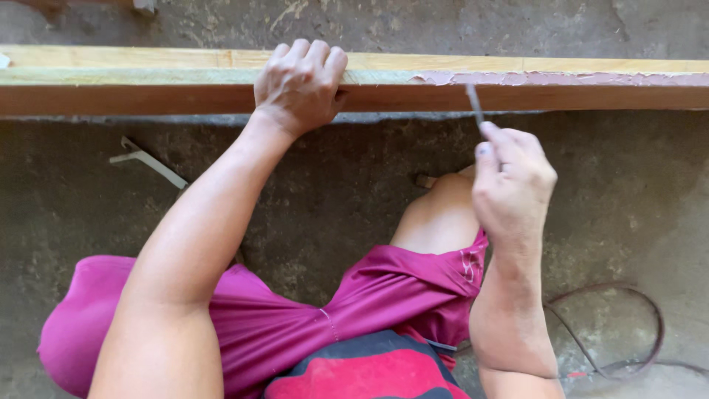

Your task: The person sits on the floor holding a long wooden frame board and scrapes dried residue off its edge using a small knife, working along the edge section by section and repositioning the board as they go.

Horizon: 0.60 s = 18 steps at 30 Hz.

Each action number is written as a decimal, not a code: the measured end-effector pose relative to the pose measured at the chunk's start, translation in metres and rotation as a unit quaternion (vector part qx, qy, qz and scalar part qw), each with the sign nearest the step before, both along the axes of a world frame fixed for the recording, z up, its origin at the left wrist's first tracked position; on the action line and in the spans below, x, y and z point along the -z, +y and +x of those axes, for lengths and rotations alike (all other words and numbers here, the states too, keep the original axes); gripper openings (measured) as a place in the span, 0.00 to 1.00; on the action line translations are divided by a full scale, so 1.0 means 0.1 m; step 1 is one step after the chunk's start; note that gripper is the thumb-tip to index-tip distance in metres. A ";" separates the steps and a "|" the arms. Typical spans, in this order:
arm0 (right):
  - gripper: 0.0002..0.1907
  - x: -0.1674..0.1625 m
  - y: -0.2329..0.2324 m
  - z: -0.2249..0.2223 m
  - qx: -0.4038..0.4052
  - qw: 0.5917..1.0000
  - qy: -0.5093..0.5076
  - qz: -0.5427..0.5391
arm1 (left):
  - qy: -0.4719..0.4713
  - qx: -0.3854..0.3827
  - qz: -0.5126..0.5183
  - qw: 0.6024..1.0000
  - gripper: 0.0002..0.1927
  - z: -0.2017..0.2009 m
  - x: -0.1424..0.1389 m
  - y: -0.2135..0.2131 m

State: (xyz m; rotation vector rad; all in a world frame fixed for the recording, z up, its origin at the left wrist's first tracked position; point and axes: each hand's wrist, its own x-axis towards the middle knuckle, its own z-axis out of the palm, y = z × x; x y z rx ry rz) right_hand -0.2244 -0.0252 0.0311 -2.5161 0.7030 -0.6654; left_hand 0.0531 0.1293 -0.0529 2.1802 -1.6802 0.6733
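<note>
Up at twelve o'clock, the left hand [301, 83] has its fingers curled over the top edge of a long wooden plank [177, 77], the thumb tucked against the near face, so the grip is closed on the wood. Toward two o'clock, the right hand [512, 185] pinches a thin grey blade [473, 103] between thumb and fingertips; its tip meets the plank just beside a pinkish layer of filler [561, 77] spread along the top edge to the right. The plank lies level across the view, above a rough concrete floor [310, 185]. Below the hands, at six o'clock, are magenta shorts [281, 318] and a bare knee [443, 207]. A dark cable [650, 318] loops at four o'clock, and a pale metal strip [151, 162] lies at ten o'clock.
</note>
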 end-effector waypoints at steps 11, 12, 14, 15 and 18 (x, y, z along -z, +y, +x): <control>0.13 0.35 0.04 -0.07 0.031 0.988 -0.044 0.147 | 0.003 -0.006 0.013 1.000 0.21 0.00 0.03 0.02; 0.13 0.36 0.05 -0.02 0.015 0.989 -0.061 0.131 | -0.001 -0.008 0.013 1.000 0.21 0.00 0.03 0.02; 0.13 0.37 0.11 0.10 -0.003 0.991 -0.094 0.097 | 0.002 -0.006 0.015 1.000 0.20 0.00 0.03 0.02; 0.14 0.38 0.16 0.16 -0.019 0.995 -0.080 0.058 | 0.008 -0.005 0.017 1.000 0.20 -0.01 0.03 0.02; 0.17 0.35 0.32 0.23 -0.066 0.996 -0.053 -0.017 | 0.006 -0.009 0.007 1.000 0.21 -0.01 0.03 0.01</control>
